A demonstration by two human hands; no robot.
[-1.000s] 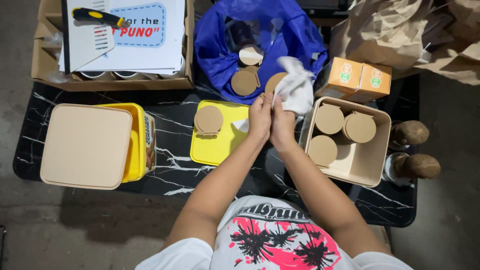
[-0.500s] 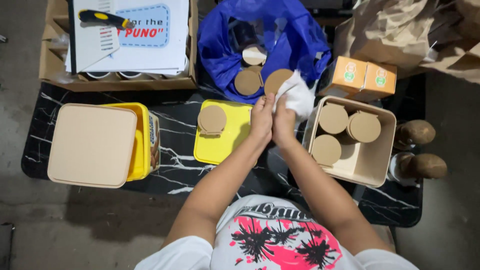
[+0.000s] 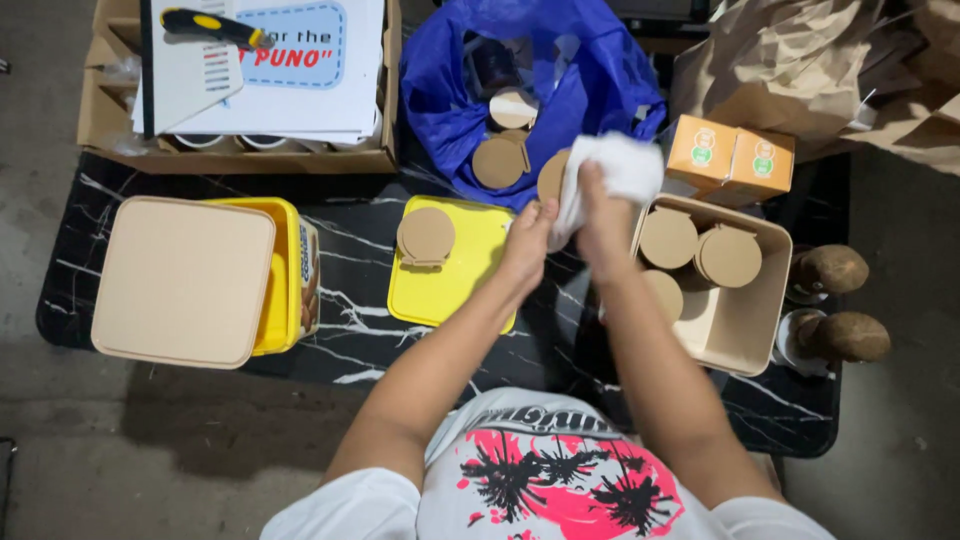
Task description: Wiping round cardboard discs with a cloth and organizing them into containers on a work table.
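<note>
From the head cam, since a second ago our right hand [image 3: 603, 215] lifts the white cloth [image 3: 612, 172] higher, clenched on it, our left hand [image 3: 528, 238] pinching probably its lower edge, above the beige box [image 3: 748, 330] of brown-lidded jars [image 3: 668, 238], more in the blue bag [image 3: 450, 110].

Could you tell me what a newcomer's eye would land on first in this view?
Probably the white cloth gripped by the right hand and left hand at the centre, over the black marbled table. Next, the bright blue bag behind them, holding round brown discs, and the yellow lid just left of the hands.
</note>
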